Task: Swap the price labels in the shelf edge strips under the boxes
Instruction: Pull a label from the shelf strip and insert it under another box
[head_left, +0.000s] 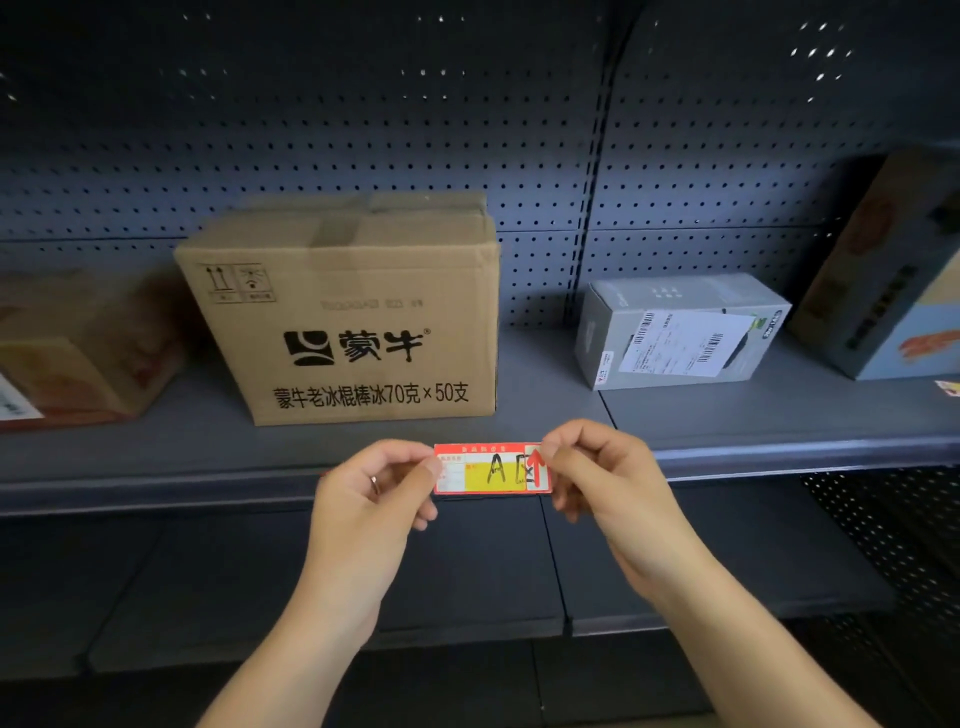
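A red and yellow price label (491, 468) marked with a handwritten "A" is held flat against the shelf edge strip (156, 496), just below the right corner of the brown cardboard box (358, 322). My left hand (374, 488) pinches the label's left end between thumb and fingers. My right hand (597, 467) pinches its right end. A grey box (675, 332) with a white shipping sticker stands further right on the same shelf. Another label (948, 387) shows at the far right edge.
A low brown carton (78, 358) sits at the left end of the shelf. A tall printed box (893, 270) leans at the right. Perforated dark back panels rise behind. A lower dark shelf (467, 587) lies beneath my hands.
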